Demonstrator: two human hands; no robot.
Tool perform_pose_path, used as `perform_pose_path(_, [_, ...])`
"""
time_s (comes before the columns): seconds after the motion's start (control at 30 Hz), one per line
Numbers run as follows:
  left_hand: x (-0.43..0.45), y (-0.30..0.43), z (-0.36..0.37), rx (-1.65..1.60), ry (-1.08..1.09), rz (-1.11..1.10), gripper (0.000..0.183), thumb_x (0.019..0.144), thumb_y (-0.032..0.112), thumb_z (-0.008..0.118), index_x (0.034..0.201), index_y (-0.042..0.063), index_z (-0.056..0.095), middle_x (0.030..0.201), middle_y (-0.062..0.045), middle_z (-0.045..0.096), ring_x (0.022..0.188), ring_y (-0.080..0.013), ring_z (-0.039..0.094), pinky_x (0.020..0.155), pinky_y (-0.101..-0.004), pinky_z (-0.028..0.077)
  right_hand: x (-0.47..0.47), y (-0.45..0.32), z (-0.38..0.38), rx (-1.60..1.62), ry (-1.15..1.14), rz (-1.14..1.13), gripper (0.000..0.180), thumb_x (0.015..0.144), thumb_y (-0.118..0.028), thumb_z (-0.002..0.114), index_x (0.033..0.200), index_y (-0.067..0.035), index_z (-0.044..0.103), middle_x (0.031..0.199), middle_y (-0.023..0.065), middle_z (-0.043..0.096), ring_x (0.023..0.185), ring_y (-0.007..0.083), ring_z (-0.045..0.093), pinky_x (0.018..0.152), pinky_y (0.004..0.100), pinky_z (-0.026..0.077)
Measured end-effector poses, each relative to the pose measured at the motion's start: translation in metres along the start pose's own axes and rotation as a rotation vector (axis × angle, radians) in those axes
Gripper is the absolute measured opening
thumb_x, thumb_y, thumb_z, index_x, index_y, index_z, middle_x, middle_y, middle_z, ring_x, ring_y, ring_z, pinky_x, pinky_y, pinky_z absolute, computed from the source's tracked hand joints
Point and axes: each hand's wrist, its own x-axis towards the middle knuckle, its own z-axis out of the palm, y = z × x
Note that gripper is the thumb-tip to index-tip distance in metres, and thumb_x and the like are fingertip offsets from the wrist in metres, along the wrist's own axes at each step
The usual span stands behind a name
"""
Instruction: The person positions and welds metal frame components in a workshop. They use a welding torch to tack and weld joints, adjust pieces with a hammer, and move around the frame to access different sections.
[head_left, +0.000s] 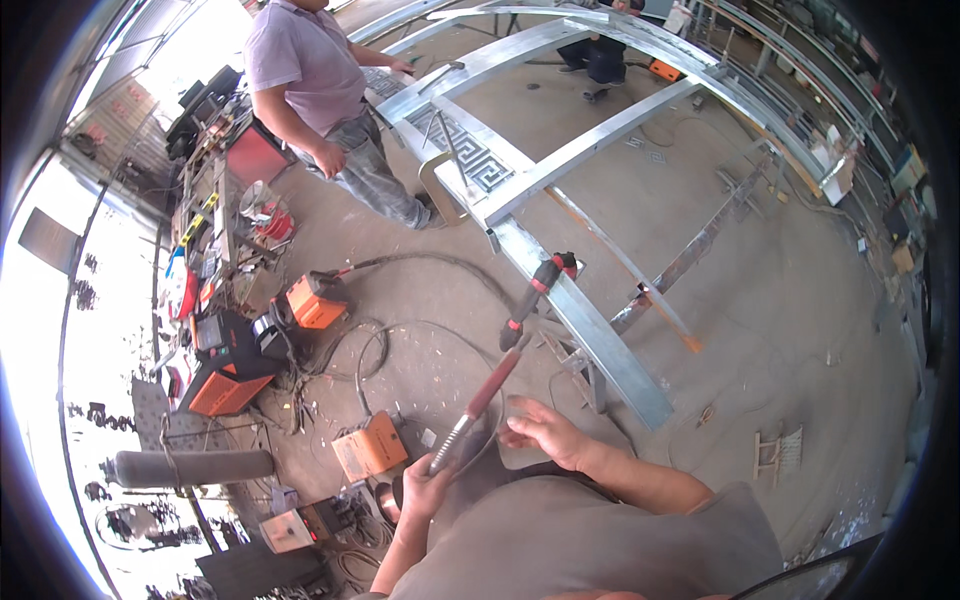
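My left hand (426, 486) is closed around the coiled-spring end of a long tool with a reddish sleeve (492, 384), perhaps a welding torch. Its tip points up, close to the lower end of a black-and-red tool (534, 296) that hangs over a galvanized steel beam (600, 349). To the right of the reddish sleeve, my right hand (546, 435) is raised with its fingers apart and holds nothing. Ahead, the beam joins a large metal frame (600, 131) with a curved top and a meander-pattern panel (480, 159). A steel tool (452, 150) stands across that panel.
One person (307, 97) stands at the frame's left side; another (592, 56) is behind it. Orange-and-black welding machines (232, 375) and loose cables (375, 337) lie on the left floor. A grey gas cylinder (195, 468) is at the lower left. A rusty bar (690, 255) crosses right of the beam.
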Motion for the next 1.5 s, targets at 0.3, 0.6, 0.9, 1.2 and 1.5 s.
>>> perform_pose_path(0.3, [-0.169, -0.007, -0.064, -0.227, 0.568, -0.025, 0.006, 0.093, 0.01, 0.072, 0.091, 0.005, 0.069, 0.072, 0.005, 0.059, 0.059, -0.003, 0.046, 0.053, -0.022, 0.033, -0.044, 0.106, -0.068, -0.512, 0.058, 0.261, 0.058, 0.107, -0.022, 0.061, 0.155, 0.001, 0.039, 0.109, 0.0097, 0.07, 0.093, 0.0149, 0.067, 0.082, 0.0308, 0.055])
perform_pose_path(0.6, [-0.373, -0.008, -0.076, -1.211, 0.864, 0.399, 0.04, 0.112, 0.048, 0.049, 0.105, 0.009, 0.054, 0.064, 0.005, 0.033, 0.054, -0.0079, 0.034, 0.064, -0.0284, 0.041, -0.071, 0.199, -0.01, -0.763, -0.165, 0.645, 0.065, 0.106, -0.049, 0.058, 0.15, -0.001, 0.05, 0.117, 0.0146, 0.069, 0.097, 0.0217, 0.068, 0.084, 0.0377, 0.059])
perform_pose_path(0.9, [-0.546, -0.091, -0.103, -1.632, 0.904, 0.85, 0.04, 0.113, 0.049, 0.046, 0.101, 0.011, 0.047, 0.066, 0.004, 0.032, 0.056, -0.0091, 0.03, 0.061, -0.0272, 0.04, -0.069, 0.42, 0.111, -0.091, 0.08, 0.907, 0.039, 0.102, -0.036, 0.066, 0.119, -0.001, 0.06, 0.103, 0.017, 0.071, 0.091, 0.0313, 0.071, 0.084, 0.0515, 0.06])
perform_pose_path(1.2, [-0.717, -0.276, -0.142, -1.807, 1.123, 0.977, 0.035, 0.114, 0.033, 0.045, 0.116, -0.001, 0.051, 0.076, 0.003, 0.039, 0.064, -0.0103, 0.041, 0.071, -0.028, 0.045, 0.017, 0.412, 0.103, 0.471, 0.581, 0.192, 0.019, 0.106, -0.021, 0.059, 0.111, -0.004, 0.054, 0.094, 0.0134, 0.067, 0.075, 0.0216, 0.065, 0.062, 0.0387, 0.058])
perform_pose_path(1.5, [-0.746, -0.436, -0.182, -1.571, 1.786, 0.655, 0.022, 0.101, 0.027, 0.062, 0.083, 0.016, 0.057, 0.068, 0.0, 0.053, 0.064, -0.015, 0.053, 0.066, -0.036, 0.052, 0.13, 0.406, 0.375, -0.083, -0.007, -0.071, 0.01, 0.104, -0.018, 0.058, 0.109, -0.009, 0.057, 0.094, 0.007, 0.061, 0.069, 0.0161, 0.057, 0.05, 0.031, 0.047])
